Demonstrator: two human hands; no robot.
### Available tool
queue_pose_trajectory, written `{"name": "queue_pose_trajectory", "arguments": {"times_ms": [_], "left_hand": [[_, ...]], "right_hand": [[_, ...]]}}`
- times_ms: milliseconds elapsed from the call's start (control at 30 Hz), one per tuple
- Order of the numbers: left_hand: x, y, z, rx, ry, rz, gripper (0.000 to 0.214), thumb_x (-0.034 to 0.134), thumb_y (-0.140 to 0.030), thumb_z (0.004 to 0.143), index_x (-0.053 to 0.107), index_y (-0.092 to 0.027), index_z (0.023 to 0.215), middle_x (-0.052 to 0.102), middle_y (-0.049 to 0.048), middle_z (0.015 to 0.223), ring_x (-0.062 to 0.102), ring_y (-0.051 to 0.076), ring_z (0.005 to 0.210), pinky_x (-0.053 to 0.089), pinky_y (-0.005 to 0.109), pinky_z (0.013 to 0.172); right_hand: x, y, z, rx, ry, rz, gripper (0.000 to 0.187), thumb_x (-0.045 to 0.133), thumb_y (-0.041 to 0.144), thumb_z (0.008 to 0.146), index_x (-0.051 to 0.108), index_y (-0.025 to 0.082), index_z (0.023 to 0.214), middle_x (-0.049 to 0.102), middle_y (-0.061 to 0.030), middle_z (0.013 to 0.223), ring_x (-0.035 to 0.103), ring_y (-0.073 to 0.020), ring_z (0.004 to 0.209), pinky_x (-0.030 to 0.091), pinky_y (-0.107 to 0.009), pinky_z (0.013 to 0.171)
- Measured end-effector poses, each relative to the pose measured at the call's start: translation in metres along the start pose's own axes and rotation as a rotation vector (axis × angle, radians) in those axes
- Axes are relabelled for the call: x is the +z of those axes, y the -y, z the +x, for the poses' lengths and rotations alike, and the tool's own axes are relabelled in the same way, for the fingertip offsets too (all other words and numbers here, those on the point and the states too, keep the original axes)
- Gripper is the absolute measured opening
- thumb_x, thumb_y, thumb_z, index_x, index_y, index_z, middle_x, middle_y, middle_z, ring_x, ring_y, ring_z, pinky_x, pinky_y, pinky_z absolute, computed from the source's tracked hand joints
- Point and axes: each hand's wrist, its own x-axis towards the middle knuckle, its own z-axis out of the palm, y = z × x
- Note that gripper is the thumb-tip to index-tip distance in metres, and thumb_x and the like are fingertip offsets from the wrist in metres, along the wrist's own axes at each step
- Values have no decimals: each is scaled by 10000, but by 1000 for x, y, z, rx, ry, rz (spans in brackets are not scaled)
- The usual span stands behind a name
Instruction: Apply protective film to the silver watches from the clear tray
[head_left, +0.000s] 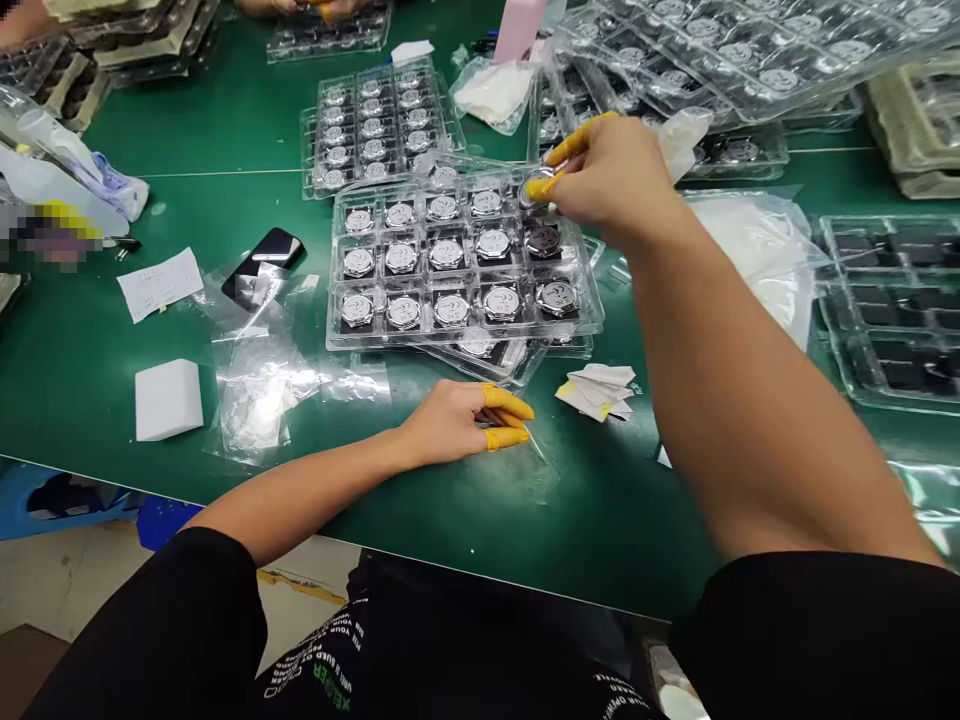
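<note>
My right hand, with yellow finger cots on thumb and forefinger, pinches a round metal watch case at the far right corner of a clear plastic tray. Rows of similar silver watch cases sit on dark pads in the tray's compartments. One case in the right column looks darker. In front of the tray, my left hand rests low over the green table, its cotted thumb and forefinger stretched out and apart. By its fingertips lies a thin clear plastic film.
More loaded trays stand behind and at the back right. Folded paper pieces lie right of my left hand. A phone, clear bags and a white block are at left. Another person's hands show at the far edge.
</note>
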Motion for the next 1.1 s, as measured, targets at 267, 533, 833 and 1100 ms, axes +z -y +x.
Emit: {"name": "queue_pose_trajectory", "arguments": {"times_ms": [267, 533, 833, 1100], "left_hand": [[2, -8, -1, -103, -80, -82, 610, 915, -366, 670, 718, -154, 1206, 801, 57, 944, 775, 180, 882, 656, 319, 888], [2, -10, -3, -159, -79, -14, 577, 869, -231, 687, 701, -169, 1236, 781, 23, 900, 750, 151, 857, 644, 265, 839], [2, -9, -3, -153, -122, -3, 520, 855, -241, 682, 724, -187, 1183, 784, 23, 909, 745, 141, 806, 653, 296, 862], [2, -9, -2, -186, -126, -163, 595, 867, -247, 669, 687, -176, 1231, 778, 29, 881, 763, 142, 817, 656, 279, 855]], "right_hand": [[-11, -43, -196, 164, 275, 670, 459, 883, 404, 661, 668, 216, 1020, 593, 21, 719, 521, -102, 540, 409, -259, 471], [23, -77, -230, 77, 221, 625, 386, 872, 502, 687, 690, 222, 882, 700, -26, 741, 608, -148, 578, 511, -289, 512], [10, -79, -228, -258, 147, 316, 195, 685, 416, 906, 718, 225, 921, 733, -67, 918, 647, -169, 686, 523, -313, 566], [-30, -138, -178, -337, -12, -169, 163, 751, 391, 827, 784, 247, 896, 698, -59, 813, 516, -188, 648, 384, -343, 570]]}}
